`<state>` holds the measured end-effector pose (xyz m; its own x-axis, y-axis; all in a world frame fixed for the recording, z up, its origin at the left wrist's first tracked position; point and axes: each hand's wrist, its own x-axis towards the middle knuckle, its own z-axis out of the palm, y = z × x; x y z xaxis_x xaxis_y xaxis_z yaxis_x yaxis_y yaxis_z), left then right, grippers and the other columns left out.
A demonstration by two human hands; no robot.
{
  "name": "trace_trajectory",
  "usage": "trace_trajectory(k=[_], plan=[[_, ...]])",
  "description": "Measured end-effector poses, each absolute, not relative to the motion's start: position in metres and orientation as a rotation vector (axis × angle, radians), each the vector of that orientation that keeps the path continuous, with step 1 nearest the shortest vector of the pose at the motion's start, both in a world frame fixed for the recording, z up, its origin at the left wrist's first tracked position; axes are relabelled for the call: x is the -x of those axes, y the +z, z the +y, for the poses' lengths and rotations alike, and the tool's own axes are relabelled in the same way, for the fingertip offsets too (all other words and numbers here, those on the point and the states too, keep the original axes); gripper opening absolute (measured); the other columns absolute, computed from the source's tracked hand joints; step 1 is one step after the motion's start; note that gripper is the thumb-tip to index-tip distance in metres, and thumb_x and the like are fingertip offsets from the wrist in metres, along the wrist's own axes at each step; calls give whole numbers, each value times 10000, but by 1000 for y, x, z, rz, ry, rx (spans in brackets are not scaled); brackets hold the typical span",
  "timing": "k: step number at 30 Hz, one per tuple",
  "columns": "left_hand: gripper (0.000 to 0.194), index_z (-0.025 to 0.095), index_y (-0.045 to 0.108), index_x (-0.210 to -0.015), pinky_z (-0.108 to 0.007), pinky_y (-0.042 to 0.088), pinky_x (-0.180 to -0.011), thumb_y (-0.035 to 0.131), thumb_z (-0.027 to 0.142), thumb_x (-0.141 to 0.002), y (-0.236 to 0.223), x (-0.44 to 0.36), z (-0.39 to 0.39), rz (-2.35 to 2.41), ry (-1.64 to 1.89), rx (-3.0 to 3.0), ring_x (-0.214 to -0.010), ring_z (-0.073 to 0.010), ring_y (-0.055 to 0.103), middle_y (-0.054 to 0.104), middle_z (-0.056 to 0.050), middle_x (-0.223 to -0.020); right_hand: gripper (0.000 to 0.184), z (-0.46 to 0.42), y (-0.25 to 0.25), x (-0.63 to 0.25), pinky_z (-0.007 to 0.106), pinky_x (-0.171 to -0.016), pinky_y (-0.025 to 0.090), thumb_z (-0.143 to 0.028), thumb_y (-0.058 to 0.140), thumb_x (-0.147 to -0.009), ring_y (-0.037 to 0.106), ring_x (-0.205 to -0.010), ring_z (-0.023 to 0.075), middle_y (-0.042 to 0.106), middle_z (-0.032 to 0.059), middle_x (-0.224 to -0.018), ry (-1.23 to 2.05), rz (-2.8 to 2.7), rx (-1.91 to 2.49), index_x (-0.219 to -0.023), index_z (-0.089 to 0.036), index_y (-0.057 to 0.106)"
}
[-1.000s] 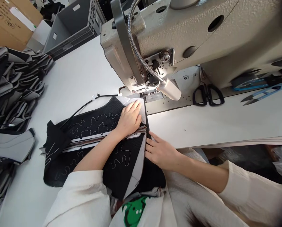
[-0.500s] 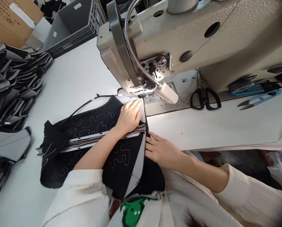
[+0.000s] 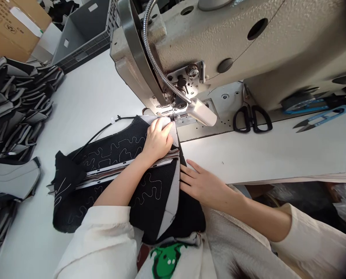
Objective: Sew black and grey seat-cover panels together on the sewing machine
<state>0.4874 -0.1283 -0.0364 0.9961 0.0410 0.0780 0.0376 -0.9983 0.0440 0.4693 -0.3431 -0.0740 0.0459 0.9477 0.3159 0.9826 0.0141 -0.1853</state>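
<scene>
My left hand (image 3: 158,141) presses down on a layered workpiece, its fingers curled over the grey edge close to the presser foot (image 3: 173,115) of the sewing machine (image 3: 208,46). The workpiece is a black mesh panel (image 3: 112,153) with wavy white stitching, and a second stitched mesh panel (image 3: 152,197) lies below a band of stacked layers (image 3: 126,171). My right hand (image 3: 202,185) rests with spread fingers beside a grey trim edge (image 3: 174,197), holding nothing. The needle is hidden by the machine's head and the fabric.
Scissors (image 3: 252,119) and blue-handled thread snips (image 3: 321,119) lie on the white table (image 3: 88,93) right of the needle. Stacks of cut pieces (image 3: 13,108) pile up at the left. A grey crate (image 3: 83,38) and cardboard box (image 3: 7,27) stand beyond, and a machine lamp (image 3: 200,112) lights the needle area.
My right hand has lifted slightly and shifted toward the machine. My left fingers have curled more over the grey edge. The whole view has drifted a little as my head moved.
</scene>
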Motion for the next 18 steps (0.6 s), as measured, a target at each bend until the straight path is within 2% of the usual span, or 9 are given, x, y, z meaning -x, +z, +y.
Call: trace_trajectory(k=[6,9,13,15,18], plan=[[449,148,517,-1348,-518,316,-1067,410,308,-943,-31,-472,-133,63,116,-3135,-1343,-380,283,306,-210,-1472,264,-346,-72,-460,558,-1127,278,-135,505,-863,385,-1327,286,539,134,-1314,-138,-1975,1997,-1112,-149,592],[416,174,576,-1285,-508,363,-1018,441,371,-944,-24,-452,-135,17,120,-3155,-1273,-369,355,342,-190,-1444,257,-348,-70,-457,546,-1127,283,-136,486,-873,389,-1327,281,518,156,-1334,-138,-1993,1976,-1110,-148,585],[416,179,560,-1304,-427,447,-896,483,358,-936,-16,-426,-133,12,-10,-3094,-973,-260,516,553,-134,-1123,273,-354,-70,-453,526,-1133,280,-130,454,-900,406,-1314,270,537,143,-1303,-148,-2009,1923,-1149,-159,561],[403,178,557,-1303,-381,458,-858,502,327,-934,-15,-419,-132,31,-64,-3028,-894,-225,528,578,-86,-970,306,-357,-70,-451,520,-1132,283,-138,463,-900,411,-1309,267,532,139,-1308,-135,-2021,1896,-1195,-165,540],[317,212,620,-1222,-318,457,-807,519,290,-932,-18,-419,-132,30,-26,-2954,-844,-189,533,586,-41,-876,346,-359,-69,-449,519,-1127,289,-154,498,-881,403,-1314,274,512,156,-1333,-95,-2014,1885,-1225,-166,526]])
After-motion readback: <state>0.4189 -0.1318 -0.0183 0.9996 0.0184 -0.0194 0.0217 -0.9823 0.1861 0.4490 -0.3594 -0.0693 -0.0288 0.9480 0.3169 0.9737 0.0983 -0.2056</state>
